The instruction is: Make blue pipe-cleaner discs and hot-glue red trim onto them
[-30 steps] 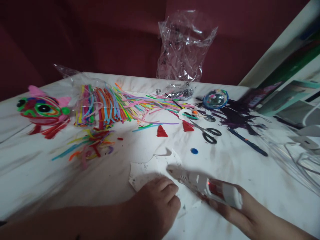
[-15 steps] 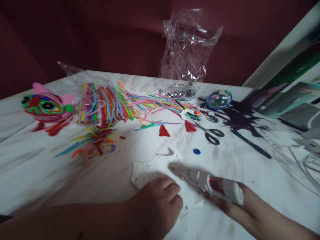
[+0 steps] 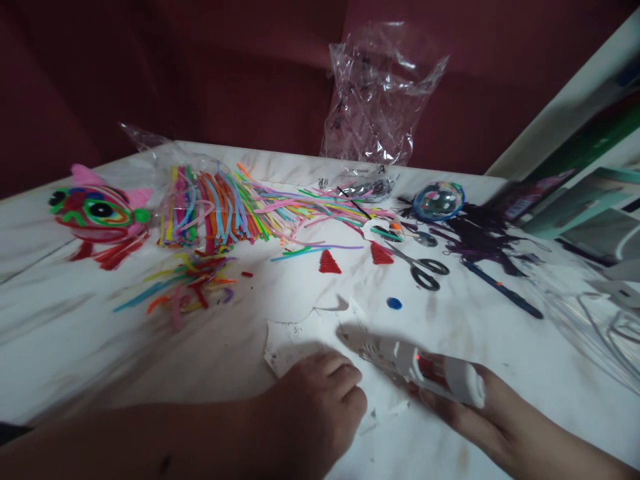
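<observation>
A cut piece of white paper (image 3: 295, 341) with pointed edges and faint markings lies flat on the table. My left hand (image 3: 320, 400) is closed on its near part, fingers curled and their tips hidden. A white hot glue gun (image 3: 453, 379) with a small red light is gripped in my right hand (image 3: 480, 413). Its dark tip points left, down close to the paper; whether it touches cannot be told. Beyond the paper lie two red wedge-shaped pieces (image 3: 329, 262) and a blue disc (image 3: 394, 303).
Black-handled scissors (image 3: 425, 270) and a dark blue stick-like tool (image 3: 505, 290) lie to the right. Pipe cleaners (image 3: 220, 207) spread along the back, with loose scraps (image 3: 193, 283) in front. A colourful fish figure (image 3: 100, 213) stands left. Clear bags (image 3: 375, 113), a clear dome (image 3: 439, 201) and cables (image 3: 595, 333) are also here.
The whole view has shifted very slightly. Both hands, the paper and the glue gun hold almost the same positions.
</observation>
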Action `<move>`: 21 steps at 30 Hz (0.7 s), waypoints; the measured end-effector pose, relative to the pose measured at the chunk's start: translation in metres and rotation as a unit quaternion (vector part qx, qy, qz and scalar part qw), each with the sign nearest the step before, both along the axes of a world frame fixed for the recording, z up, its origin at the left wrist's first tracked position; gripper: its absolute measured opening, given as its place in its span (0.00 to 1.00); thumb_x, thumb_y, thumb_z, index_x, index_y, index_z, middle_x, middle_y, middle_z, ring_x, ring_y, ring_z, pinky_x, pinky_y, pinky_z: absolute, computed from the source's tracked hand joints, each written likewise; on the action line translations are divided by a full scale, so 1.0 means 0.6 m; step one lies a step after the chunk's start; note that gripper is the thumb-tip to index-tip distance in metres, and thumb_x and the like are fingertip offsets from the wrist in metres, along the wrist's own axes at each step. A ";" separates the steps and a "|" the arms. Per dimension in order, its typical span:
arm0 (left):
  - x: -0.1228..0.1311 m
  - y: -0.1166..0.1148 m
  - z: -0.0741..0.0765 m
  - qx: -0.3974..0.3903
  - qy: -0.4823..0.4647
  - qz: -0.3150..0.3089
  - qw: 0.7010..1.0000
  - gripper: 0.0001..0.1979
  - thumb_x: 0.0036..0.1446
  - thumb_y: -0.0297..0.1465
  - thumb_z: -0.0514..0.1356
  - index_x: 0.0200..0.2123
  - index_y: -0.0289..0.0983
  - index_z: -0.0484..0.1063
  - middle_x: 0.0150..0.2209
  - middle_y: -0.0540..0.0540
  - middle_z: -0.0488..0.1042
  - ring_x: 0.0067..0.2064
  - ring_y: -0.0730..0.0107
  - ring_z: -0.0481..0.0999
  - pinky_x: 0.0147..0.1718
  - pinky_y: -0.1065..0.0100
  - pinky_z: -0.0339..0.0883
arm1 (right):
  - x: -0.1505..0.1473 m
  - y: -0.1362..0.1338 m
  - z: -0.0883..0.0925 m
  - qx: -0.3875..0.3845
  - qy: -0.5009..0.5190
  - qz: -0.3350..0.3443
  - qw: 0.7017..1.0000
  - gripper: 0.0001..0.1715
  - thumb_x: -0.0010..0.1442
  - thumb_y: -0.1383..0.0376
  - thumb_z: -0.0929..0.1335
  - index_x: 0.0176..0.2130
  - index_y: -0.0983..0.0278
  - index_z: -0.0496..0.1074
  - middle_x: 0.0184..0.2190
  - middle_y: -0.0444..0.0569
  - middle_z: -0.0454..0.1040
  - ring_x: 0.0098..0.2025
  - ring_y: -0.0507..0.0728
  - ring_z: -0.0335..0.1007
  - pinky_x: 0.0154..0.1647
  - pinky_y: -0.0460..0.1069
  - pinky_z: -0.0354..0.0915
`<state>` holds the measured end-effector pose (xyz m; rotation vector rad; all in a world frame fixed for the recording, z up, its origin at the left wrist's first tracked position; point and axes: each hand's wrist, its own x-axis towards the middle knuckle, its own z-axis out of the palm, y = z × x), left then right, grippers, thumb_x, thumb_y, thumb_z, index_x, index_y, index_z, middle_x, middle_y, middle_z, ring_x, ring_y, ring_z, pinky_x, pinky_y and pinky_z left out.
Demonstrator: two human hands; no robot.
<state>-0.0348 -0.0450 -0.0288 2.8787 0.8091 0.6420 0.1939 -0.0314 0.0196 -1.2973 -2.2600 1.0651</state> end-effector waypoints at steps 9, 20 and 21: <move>-0.002 0.001 0.000 -0.004 0.007 -0.012 1.000 0.05 0.53 0.22 0.53 0.28 0.34 0.66 0.32 0.42 0.73 0.37 0.66 0.71 0.38 0.64 0.67 | -0.004 -0.003 -0.007 0.011 0.019 -0.026 0.999 0.10 0.57 0.61 0.63 0.33 0.60 0.72 0.24 0.45 0.76 0.29 0.59 0.74 0.30 0.50 0.72; 0.000 -0.001 0.006 -0.002 0.007 0.005 1.000 0.05 0.54 0.22 0.52 0.28 0.34 0.66 0.32 0.43 0.73 0.37 0.67 0.71 0.39 0.65 0.67 | 0.005 0.000 -0.008 0.019 -0.021 -0.003 1.000 0.08 0.56 0.62 0.64 0.30 0.59 0.73 0.23 0.44 0.75 0.31 0.59 0.74 0.30 0.49 0.72; 0.000 -0.001 0.006 -0.003 0.006 0.005 1.000 0.05 0.54 0.22 0.52 0.28 0.34 0.66 0.32 0.43 0.73 0.37 0.67 0.71 0.39 0.65 0.67 | 0.005 0.000 -0.008 0.018 -0.024 0.000 1.000 0.09 0.57 0.62 0.64 0.30 0.59 0.73 0.23 0.44 0.75 0.30 0.59 0.74 0.30 0.49 0.72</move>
